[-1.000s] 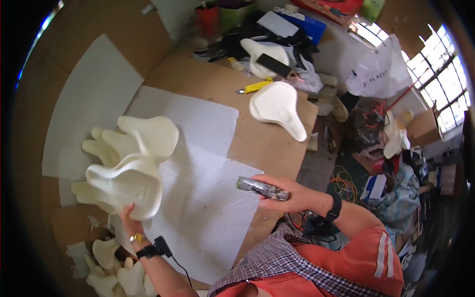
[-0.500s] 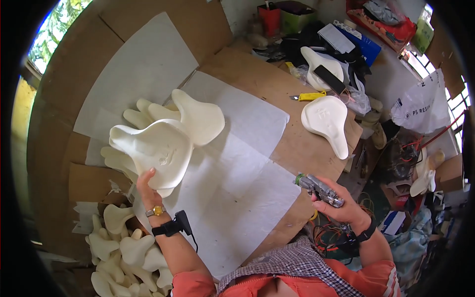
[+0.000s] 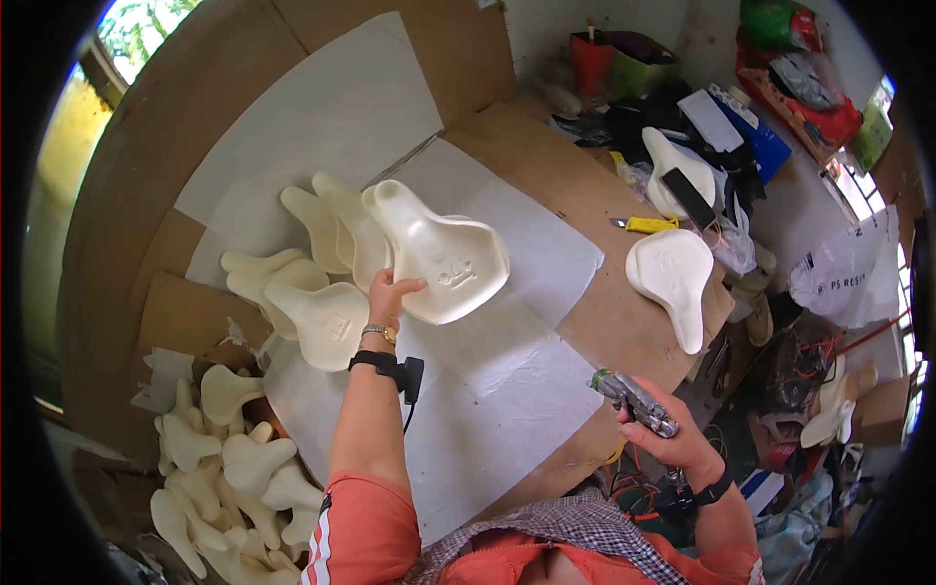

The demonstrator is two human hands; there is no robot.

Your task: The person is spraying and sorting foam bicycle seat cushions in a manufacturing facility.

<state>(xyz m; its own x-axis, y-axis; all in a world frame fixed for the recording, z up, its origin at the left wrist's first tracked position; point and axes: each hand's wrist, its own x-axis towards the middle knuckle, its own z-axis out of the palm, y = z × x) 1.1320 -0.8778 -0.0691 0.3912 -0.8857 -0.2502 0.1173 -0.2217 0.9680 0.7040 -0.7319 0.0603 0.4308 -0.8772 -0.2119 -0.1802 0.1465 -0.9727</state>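
Right now the left hand pinches the near edge of a cream moulded saddle shell, thumb on top and fingers curled under, holding it tilted w/ its hollow side up just above the white paper sheets on the table. It sits left of centre, overlapping the stack of like shells further left. The right hand is well apart at near right, fingers wrapped tight round a metal spray-type gun, nozzle aimed left twd the paper; can't tell if the trigger is pressed. More shells are heaped at near left, one lies alone at far right, beside a yellow cutter. To do this step well, IMO: keep the grip at the rim only so the hollow face stays free, lower the shell flat onto the paper w/ room round it, and bring the gun over only once it sits steady, nozzle off the stack.
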